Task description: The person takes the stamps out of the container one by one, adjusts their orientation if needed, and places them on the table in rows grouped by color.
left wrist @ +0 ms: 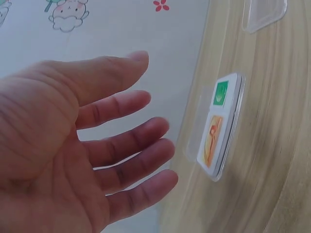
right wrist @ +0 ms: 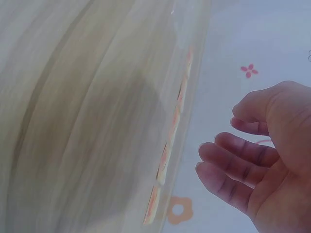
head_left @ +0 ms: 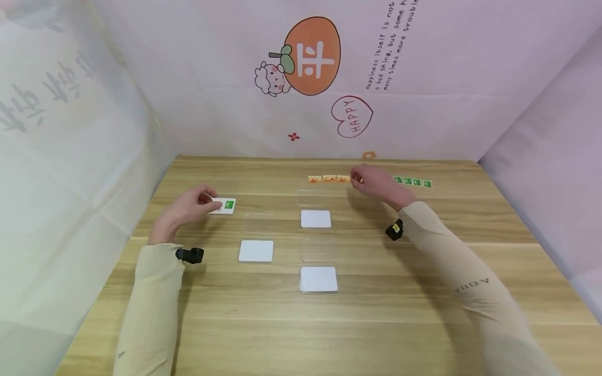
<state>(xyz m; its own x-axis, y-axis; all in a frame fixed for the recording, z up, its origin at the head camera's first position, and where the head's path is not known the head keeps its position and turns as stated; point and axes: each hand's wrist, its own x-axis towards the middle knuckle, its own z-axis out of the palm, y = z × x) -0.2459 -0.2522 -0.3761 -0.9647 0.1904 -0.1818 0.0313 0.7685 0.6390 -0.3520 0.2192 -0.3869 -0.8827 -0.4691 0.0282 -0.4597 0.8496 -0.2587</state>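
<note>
My left hand point(head_left: 190, 204) is above a white card stack point(head_left: 228, 211) at the table's left. In the left wrist view that stack point(left wrist: 231, 99) sits in a clear case, with a green picture point(left wrist: 220, 93) and an orange picture point(left wrist: 212, 141) on top. The left fingers are spread and relaxed, apart from the stack. Over a row of small orange stickers point(head_left: 329, 178) at the table's back is my right hand point(head_left: 376, 184). In the right wrist view the right fingers point(right wrist: 228, 182) are loosely bent, with nothing visible between them. Orange stickers point(right wrist: 164, 158) lie along the table edge beside it.
Small green stickers point(head_left: 412, 181) line up to the right of the right hand. White card stacks lie at mid-table point(head_left: 316, 219), front left point(head_left: 256, 251) and front point(head_left: 319, 279). Clear plastic lids point(head_left: 320, 250) are behind them. A printed cloth point(head_left: 211, 115) rises behind the table.
</note>
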